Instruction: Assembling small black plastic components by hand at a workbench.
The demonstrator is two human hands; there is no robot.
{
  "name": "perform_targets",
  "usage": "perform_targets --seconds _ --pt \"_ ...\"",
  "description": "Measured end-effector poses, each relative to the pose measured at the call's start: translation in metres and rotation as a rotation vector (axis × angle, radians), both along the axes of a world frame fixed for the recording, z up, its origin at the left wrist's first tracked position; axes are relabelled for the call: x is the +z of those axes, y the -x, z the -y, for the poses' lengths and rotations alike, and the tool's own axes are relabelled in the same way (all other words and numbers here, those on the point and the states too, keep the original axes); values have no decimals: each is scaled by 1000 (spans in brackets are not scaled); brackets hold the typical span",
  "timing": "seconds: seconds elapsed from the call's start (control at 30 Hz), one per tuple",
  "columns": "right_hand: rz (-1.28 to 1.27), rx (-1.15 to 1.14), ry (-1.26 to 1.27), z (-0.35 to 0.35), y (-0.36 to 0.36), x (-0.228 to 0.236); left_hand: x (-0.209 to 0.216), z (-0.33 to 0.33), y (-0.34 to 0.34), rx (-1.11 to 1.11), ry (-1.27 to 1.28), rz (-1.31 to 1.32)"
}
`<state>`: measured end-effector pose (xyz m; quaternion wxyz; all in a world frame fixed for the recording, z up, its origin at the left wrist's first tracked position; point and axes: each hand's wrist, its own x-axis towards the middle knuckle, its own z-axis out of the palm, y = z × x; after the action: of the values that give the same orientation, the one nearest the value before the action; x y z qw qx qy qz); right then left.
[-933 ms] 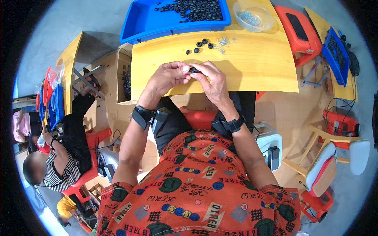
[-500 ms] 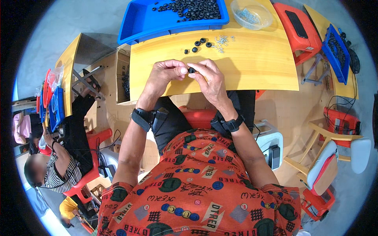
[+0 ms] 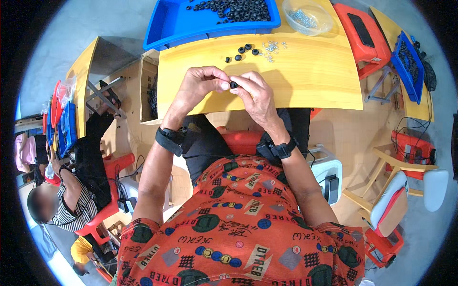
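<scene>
Over the front part of the yellow table, a small black round part point(image 3: 233, 85) sits between the thumb and fingers of my right hand point(image 3: 255, 94). Close beside it, my left hand point(image 3: 202, 86) is closed in a pinch, fingertips right against the part's left side. Whatever is in that pinch is too small to make out. Several loose black round parts point(image 3: 240, 57) lie on the table beyond my hands. Just right of these is a scatter of tiny shiny metal pieces point(image 3: 272, 47).
A blue tray point(image 3: 164, 28) of black parts and a clear plastic bowl point(image 3: 318, 29) of metal pieces stand at the table's far side. Red stool point(image 3: 365, 45) to the right; cardboard box point(image 3: 149, 90) left of the table. Another person point(image 3: 76, 200) sits at left.
My hands stay together around the black part, with my left wrist and fingers shifted very slightly. The view has moved a little; the things on the table lie as before.
</scene>
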<state>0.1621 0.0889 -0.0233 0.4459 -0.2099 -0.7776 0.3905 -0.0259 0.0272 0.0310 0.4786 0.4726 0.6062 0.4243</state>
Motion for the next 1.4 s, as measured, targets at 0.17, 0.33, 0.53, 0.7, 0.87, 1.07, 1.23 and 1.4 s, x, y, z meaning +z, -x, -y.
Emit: perform_targets --seconds 0.17,0.33,0.53,0.7,0.87,1.07,1.23,1.4 --pt "-1 64 25 1 0 5 -8 0 15 -45 30 225" --pt "-34 48 -24 0 -1 7 2 -2 11 -117 70 229" --pt "-23 93 -2 0 -2 9 5 -3 12 -184 63 199" --pt "-33 95 16 2 -2 8 1 -4 13 -234 33 251" --pt "-21 77 -80 1 -1 4 -6 -5 12 -285 36 287" --pt "-54 105 -135 1 0 -1 -13 2 2 -227 6 359" --pt "-22 81 -189 0 -1 0 -24 5 -3 -221 -52 408" --pt "0 88 -158 3 -2 1 -38 12 -7 -160 -64 551"
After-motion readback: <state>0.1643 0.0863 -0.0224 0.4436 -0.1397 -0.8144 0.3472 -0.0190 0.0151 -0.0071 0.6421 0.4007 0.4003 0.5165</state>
